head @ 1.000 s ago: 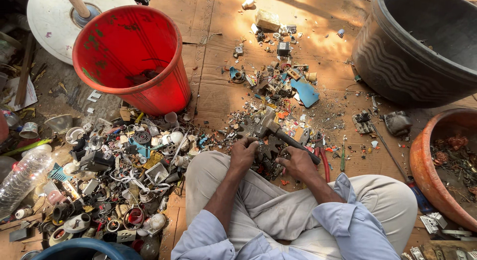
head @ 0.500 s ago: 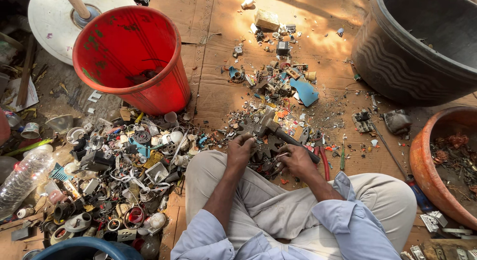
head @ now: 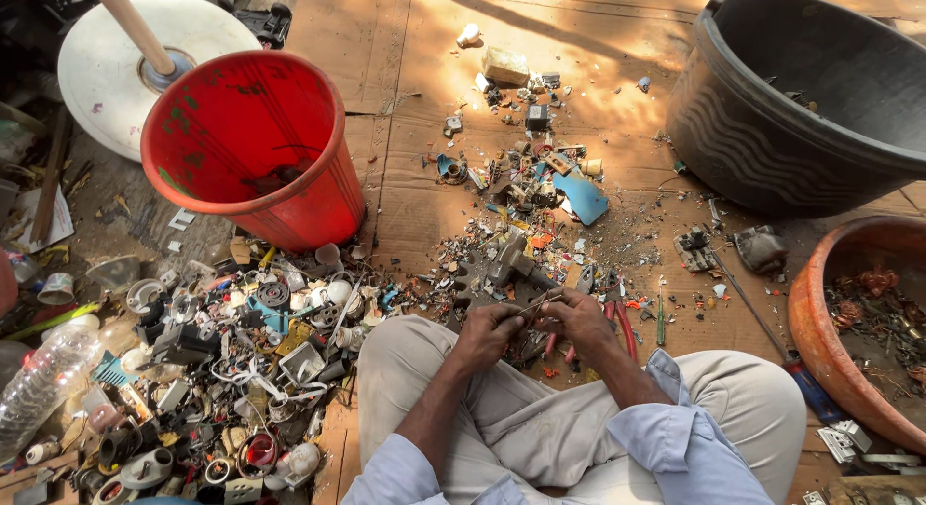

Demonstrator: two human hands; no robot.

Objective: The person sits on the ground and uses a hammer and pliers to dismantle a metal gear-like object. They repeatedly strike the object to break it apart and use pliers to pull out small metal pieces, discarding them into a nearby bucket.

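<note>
I sit cross-legged on cardboard with both hands in front of my knees. My left hand [head: 485, 337] and my right hand [head: 580, 318] meet fingertip to fingertip, both pinching a small thin metal scrap piece [head: 536, 306]. Just beyond my fingers lies a grey metal hammer-like tool [head: 511, 261] among tiny broken bits. Red-handled pliers [head: 624, 324] lie on the cardboard beside my right hand.
A red bucket [head: 253, 211] stands at the left, with a white disc [head: 101, 66] behind it. Mixed scrap [head: 231, 370] and a plastic bottle [head: 43, 382] lie at the lower left. A black tub [head: 772, 148] and a terracotta bowl [head: 805, 317] of copper bits are at the right.
My hands have drawn closer together and a little nearer my lap, fingers now meeting on the small piece. Nothing else has moved.
</note>
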